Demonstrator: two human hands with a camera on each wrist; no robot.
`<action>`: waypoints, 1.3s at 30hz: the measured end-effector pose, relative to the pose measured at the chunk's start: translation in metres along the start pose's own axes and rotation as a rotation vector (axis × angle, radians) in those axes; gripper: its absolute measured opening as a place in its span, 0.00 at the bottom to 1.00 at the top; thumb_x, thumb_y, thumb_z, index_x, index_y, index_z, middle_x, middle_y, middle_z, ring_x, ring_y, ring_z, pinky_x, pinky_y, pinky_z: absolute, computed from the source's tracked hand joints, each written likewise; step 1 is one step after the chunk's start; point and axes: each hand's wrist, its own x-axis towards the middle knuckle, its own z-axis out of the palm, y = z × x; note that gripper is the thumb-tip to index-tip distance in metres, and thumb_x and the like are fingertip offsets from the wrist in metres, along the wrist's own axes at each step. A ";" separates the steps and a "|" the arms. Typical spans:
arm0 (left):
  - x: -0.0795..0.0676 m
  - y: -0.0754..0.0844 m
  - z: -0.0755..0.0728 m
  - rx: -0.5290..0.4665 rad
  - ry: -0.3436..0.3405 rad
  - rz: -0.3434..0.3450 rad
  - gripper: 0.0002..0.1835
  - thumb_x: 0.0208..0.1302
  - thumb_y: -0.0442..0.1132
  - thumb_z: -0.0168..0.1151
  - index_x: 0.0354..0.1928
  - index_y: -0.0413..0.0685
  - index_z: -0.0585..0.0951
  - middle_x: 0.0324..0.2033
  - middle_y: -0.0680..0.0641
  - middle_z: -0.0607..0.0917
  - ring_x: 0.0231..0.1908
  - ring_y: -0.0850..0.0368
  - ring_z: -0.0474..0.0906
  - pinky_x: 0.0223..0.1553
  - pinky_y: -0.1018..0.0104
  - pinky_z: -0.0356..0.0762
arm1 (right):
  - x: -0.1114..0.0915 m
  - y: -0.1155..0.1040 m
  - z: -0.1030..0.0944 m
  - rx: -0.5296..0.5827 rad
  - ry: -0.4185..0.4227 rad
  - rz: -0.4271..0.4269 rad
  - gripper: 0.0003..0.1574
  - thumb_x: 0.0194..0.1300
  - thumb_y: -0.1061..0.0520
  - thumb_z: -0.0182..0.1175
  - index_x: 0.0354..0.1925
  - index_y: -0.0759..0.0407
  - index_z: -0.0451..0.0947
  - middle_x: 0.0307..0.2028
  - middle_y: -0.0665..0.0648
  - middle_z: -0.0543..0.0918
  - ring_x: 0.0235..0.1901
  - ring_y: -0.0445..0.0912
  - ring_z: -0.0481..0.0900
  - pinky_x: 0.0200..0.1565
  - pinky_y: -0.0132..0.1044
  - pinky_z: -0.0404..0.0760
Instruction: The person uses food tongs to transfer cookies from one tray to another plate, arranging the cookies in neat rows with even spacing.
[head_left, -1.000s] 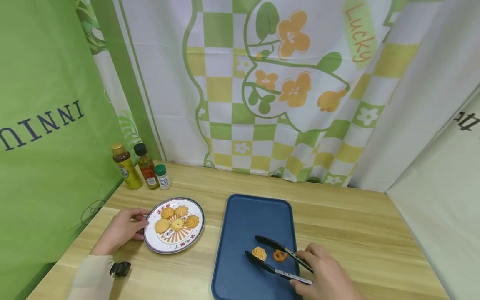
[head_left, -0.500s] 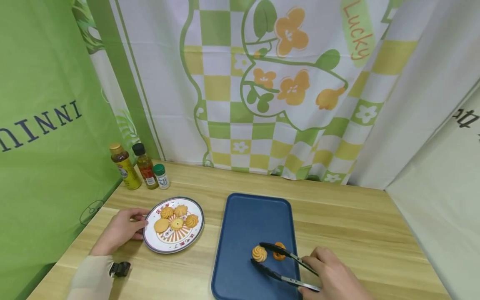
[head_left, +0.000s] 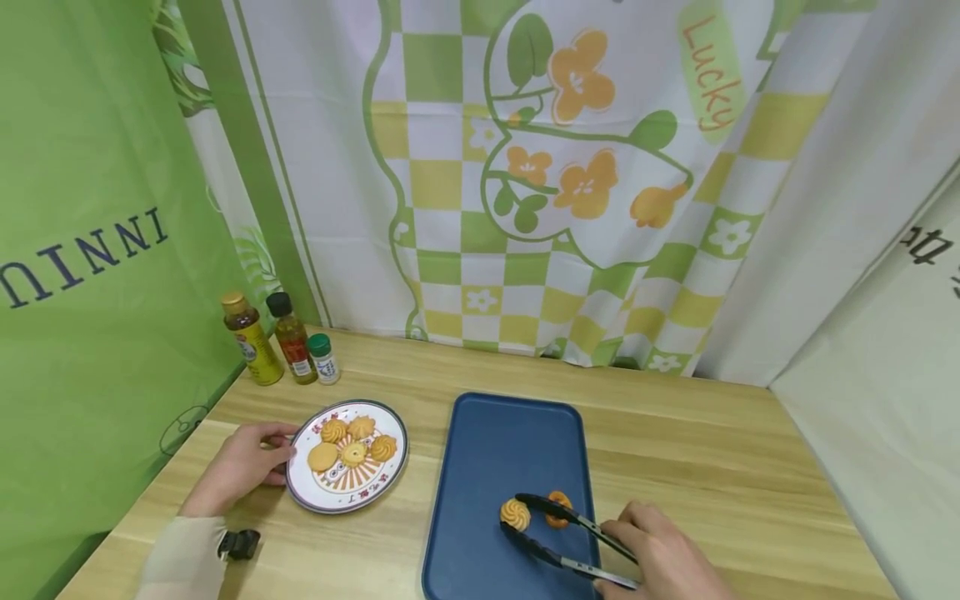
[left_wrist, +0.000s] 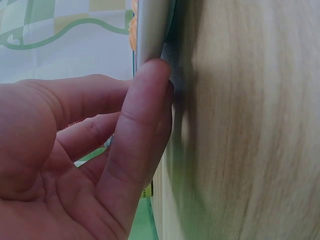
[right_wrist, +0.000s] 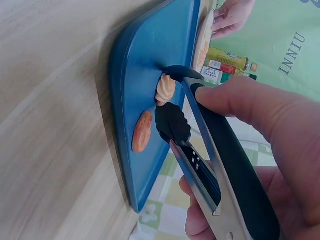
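Observation:
My left hand (head_left: 240,467) pinches the left rim of a round white plate (head_left: 311,490), with fingers at its underside in the left wrist view. Several golden cookies (head_left: 354,452) lie on that plate. In my right hand (head_left: 663,554) I grip metal tongs (head_left: 536,550) with black tips, low over a dark blue tray (head_left: 517,442). One swirled cookie (head_left: 514,515) sits on the tray between the tong tips, which stand on either side of it. Beside it lies a brown pretzel-shaped piece (head_left: 557,523), partly covered by the upper tong arm.
At the back left corner of the wooden table (head_left: 675,433) stand a yellow-labelled bottle (head_left: 258,354), a black-capped bottle (head_left: 294,346) and a small green-capped shaker (head_left: 324,362). A patterned curtain (head_left: 435,183) hangs behind the table.
The tongs have drawn back toward me and slightly right, and their tips have narrowed a little around the swirled cookie. My left hand and the plate have stayed in place.

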 end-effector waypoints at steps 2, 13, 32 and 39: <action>0.000 0.000 -0.001 0.002 0.003 0.003 0.27 0.81 0.29 0.61 0.75 0.23 0.73 0.54 0.30 0.82 0.41 0.53 0.86 0.38 0.63 0.96 | 0.001 -0.002 0.001 0.001 -0.012 0.016 0.33 0.56 0.40 0.86 0.53 0.58 0.91 0.41 0.43 0.77 0.36 0.30 0.66 0.31 0.28 0.70; -0.003 -0.001 0.000 0.002 0.004 -0.001 0.26 0.81 0.29 0.60 0.75 0.24 0.73 0.55 0.29 0.82 0.39 0.54 0.87 0.38 0.62 0.96 | 0.015 -0.016 0.005 0.061 -0.062 0.084 0.36 0.58 0.39 0.85 0.57 0.59 0.91 0.42 0.45 0.78 0.36 0.32 0.67 0.31 0.31 0.70; -0.006 -0.001 -0.002 0.020 0.010 0.008 0.26 0.81 0.29 0.60 0.75 0.24 0.73 0.54 0.29 0.82 0.41 0.53 0.86 0.38 0.63 0.96 | 0.056 -0.052 0.001 0.154 -0.032 0.123 0.33 0.60 0.43 0.85 0.57 0.56 0.91 0.41 0.46 0.80 0.33 0.36 0.71 0.29 0.30 0.72; -0.003 -0.004 -0.001 0.014 0.002 0.014 0.26 0.81 0.31 0.61 0.75 0.24 0.74 0.55 0.29 0.82 0.41 0.53 0.86 0.39 0.63 0.96 | 0.073 -0.063 0.005 0.172 -0.048 0.079 0.31 0.63 0.43 0.83 0.58 0.57 0.91 0.42 0.47 0.81 0.33 0.38 0.68 0.29 0.32 0.70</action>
